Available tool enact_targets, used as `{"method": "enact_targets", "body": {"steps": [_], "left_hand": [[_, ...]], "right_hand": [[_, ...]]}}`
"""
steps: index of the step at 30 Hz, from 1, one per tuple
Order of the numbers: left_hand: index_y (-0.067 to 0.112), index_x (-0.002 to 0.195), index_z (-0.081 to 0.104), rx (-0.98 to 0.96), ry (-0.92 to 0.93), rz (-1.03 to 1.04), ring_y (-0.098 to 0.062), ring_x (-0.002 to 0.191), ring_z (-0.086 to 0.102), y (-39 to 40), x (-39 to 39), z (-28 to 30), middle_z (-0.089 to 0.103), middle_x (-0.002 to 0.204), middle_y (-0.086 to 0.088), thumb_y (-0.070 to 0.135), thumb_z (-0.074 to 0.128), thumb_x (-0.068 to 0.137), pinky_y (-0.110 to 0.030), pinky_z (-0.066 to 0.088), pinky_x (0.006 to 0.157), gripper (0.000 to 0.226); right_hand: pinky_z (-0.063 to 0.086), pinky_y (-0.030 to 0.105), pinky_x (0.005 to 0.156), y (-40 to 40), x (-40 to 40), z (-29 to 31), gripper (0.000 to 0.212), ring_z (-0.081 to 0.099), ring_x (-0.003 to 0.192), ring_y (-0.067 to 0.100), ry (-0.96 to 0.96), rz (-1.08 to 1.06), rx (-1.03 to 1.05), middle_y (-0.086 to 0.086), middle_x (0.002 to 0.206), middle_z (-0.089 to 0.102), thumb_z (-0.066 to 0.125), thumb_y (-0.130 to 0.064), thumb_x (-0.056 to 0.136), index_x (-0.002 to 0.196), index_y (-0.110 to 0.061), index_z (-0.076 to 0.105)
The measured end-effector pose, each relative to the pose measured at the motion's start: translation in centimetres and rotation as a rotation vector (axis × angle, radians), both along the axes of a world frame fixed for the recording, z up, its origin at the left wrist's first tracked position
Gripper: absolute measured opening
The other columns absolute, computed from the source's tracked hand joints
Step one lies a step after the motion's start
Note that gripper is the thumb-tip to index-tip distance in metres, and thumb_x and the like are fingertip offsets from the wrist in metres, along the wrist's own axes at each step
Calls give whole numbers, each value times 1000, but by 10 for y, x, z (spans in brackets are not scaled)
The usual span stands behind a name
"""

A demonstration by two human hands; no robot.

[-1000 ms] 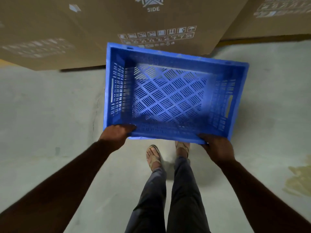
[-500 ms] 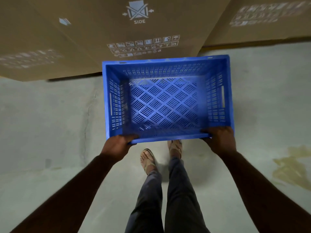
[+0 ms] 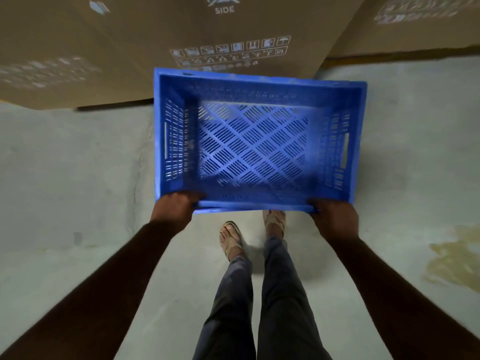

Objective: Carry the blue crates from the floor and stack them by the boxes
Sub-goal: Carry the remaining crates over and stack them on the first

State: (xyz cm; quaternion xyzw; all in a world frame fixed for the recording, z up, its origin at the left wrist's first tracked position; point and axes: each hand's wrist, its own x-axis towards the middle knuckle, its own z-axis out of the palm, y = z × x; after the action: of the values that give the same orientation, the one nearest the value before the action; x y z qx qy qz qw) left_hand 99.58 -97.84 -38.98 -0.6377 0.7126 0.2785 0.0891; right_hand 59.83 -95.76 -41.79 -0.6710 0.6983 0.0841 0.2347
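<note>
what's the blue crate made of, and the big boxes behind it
Blue crate: looks like moulded plastic with a dull sheen, going by its uniform colour, slotted lattice base and cut-out handles. Boxes: brown cardboard, matte, with printed white handling symbols and the word SIDE.

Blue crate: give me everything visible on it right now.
The blue crate looks like moulded plastic: rectangular, open-topped and empty. Its floor is a diagonal lattice of slots, its walls are slotted, and each short side has a handle cut-out. It is held off the floor, roughly level, mouth up. The left hand and right hand grip the two corners of its near rim. Its far rim overlaps the cardboard box in view; contact cannot be told.
</note>
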Motion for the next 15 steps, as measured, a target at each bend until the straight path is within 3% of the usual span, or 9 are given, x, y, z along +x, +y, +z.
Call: {"method": "enact_targets", "body": {"steps": [4, 6, 10, 15], "left_hand": [[28, 109, 72, -23, 159, -46, -27, 99, 66, -12, 17, 8, 73, 111, 1, 43, 57, 88, -36, 54, 83, 31], [26, 108, 73, 28, 223, -22, -24, 96, 68, -10, 17, 6, 74, 106, 2, 43, 57, 87, -34, 53, 84, 31], [31, 118, 71, 103, 140, 121, -25, 103, 69, 11, -16, -10, 74, 113, 0, 34, 73, 85, -33, 52, 90, 34], [35, 124, 66, 166, 177, 213, -27, 110, 66, 50, -53, -17, 69, 125, 2, 35, 70, 87, -38, 54, 93, 37]], "right_hand": [[54, 41, 63, -2, -17, 44, 21, 67, 73, 36, -87, 37, -431, 4, 81, 74, 84, -29, 75, 93, -24, 75], [53, 41, 68, 0, -19, 51, 18, 67, 73, 32, -104, 109, -522, 3, 83, 74, 83, -21, 75, 92, -20, 75], [52, 41, 79, -9, -31, 21, 24, 71, 82, 30, -52, 16, -281, 2, 90, 76, 76, -22, 75, 99, -24, 75], [41, 42, 90, -18, -46, 10, 38, 68, 90, 28, 3, -101, -209, -1, 94, 75, 84, -18, 62, 97, -25, 74]]}}
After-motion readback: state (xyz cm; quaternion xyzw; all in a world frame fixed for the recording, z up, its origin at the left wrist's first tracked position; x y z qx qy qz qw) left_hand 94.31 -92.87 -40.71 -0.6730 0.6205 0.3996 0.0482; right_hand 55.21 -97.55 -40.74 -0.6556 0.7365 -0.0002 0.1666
